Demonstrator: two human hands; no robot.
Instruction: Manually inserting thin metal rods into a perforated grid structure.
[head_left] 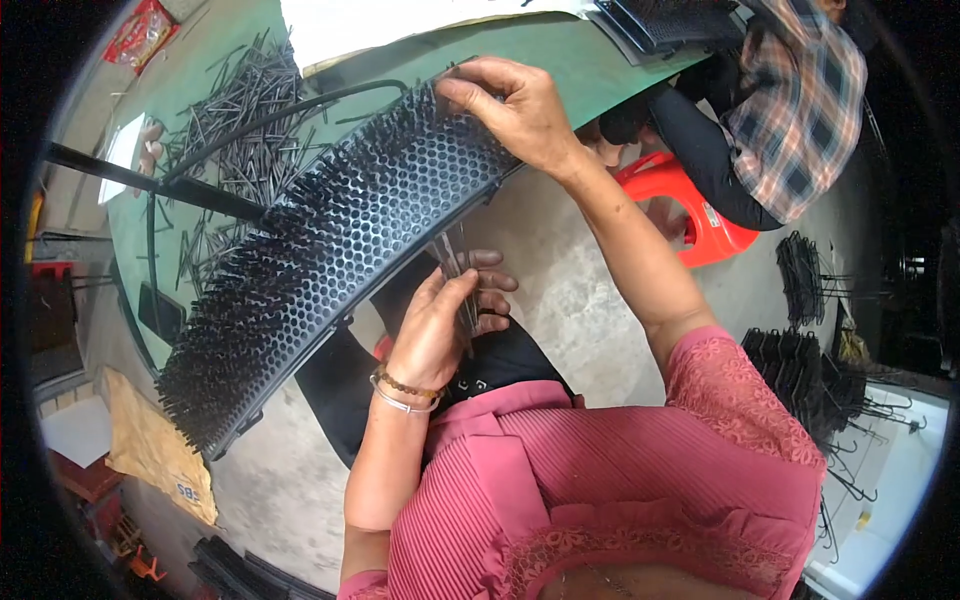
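Observation:
A long curved black panel full of round holes slants across the view, with rows of thin black sticks standing up from it. At its upper right end my right hand pinches with thumb and forefinger among the standing sticks; whatever is between the fingertips is too small to make out. Below the panel's near edge my left hand grips several loose thin sticks between thumb and palm, its other fingers partly spread. Part of the bare holes shows along the panel's near side.
Loose black sticks lie heaped on the green table behind the panel, near a black metal bar frame. At the right, a person in a checked shirt sits on a red plastic stool. Black hooked parts are stacked beyond.

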